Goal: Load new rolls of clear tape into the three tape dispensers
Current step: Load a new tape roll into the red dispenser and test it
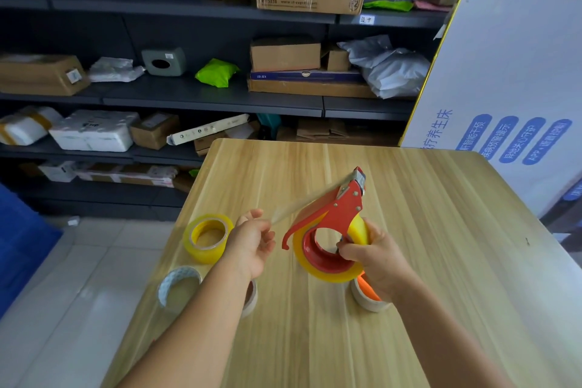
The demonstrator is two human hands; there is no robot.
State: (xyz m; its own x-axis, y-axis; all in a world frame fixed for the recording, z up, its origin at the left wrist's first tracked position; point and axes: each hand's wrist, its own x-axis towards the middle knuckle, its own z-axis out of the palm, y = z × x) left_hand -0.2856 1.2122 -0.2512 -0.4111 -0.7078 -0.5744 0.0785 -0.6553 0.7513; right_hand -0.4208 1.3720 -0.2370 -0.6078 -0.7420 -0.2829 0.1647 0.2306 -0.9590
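Observation:
My right hand (374, 257) grips a red tape dispenser (338, 214) held above the wooden table (425, 230). A yellowish clear tape roll (327, 271) sits on the dispenser's hub. My left hand (252, 239) pinches the free end of the tape strip (302, 203), which stretches from the dispenser's cutter head toward that hand. A second yellowish tape roll (208, 238) stands on the table just left of my left hand.
A pale empty tape core (178, 287) lies near the table's left edge. Another core (250, 296) shows under my left forearm, and a core with orange plastic (367, 294) sits under my right hand. Dark shelves with parcels (283, 53) stand behind; a white box (510, 88) stands at right.

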